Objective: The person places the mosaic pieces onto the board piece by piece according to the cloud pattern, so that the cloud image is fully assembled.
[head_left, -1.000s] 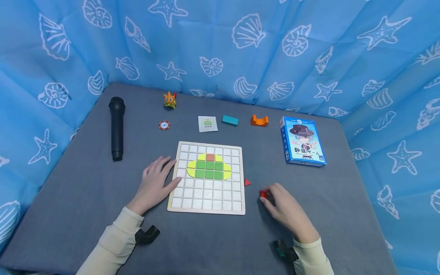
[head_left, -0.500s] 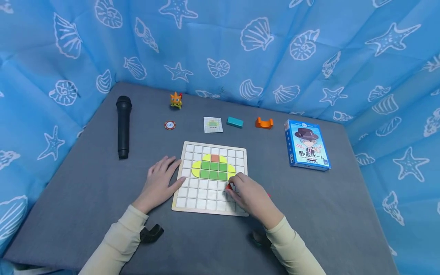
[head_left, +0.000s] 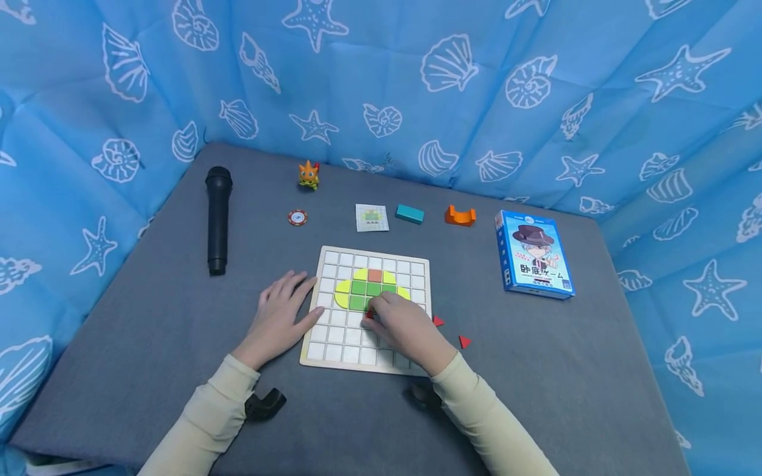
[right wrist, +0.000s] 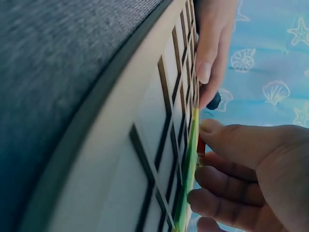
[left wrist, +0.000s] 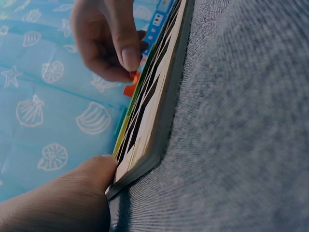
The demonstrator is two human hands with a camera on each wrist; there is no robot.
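A square white-gridded wooden board (head_left: 333, 335) lies on the table, bearing green square tiles (head_left: 357, 302), yellow rounded tiles (head_left: 342, 294) and one reddish-brown square tile (head_left: 375, 276). My right hand (head_left: 411, 330) is over the board's middle, pinching a small red piece (right wrist: 201, 145) between thumb and fingers, right at the lower green row. Most of that piece is hidden by the fingers. My left hand (head_left: 280, 324) rests at the board's left edge, fingers spread, thumb (left wrist: 99, 170) on the rim. Two red triangles (head_left: 438, 320) lie beside the board's right side.
Behind the board lie a small pattern card (head_left: 372, 218), a teal block (head_left: 409, 213) and an orange notched block (head_left: 460, 216). A blue game box (head_left: 536, 254) is at right. At left are a black microphone (head_left: 218, 221), a poker chip (head_left: 297, 217) and an orange figurine (head_left: 308, 175).
My right hand has carried the red piece leftward from the table onto the board, uncovering a second red triangle at right. The left hand stays at the board's edge; the head view has shifted slightly.
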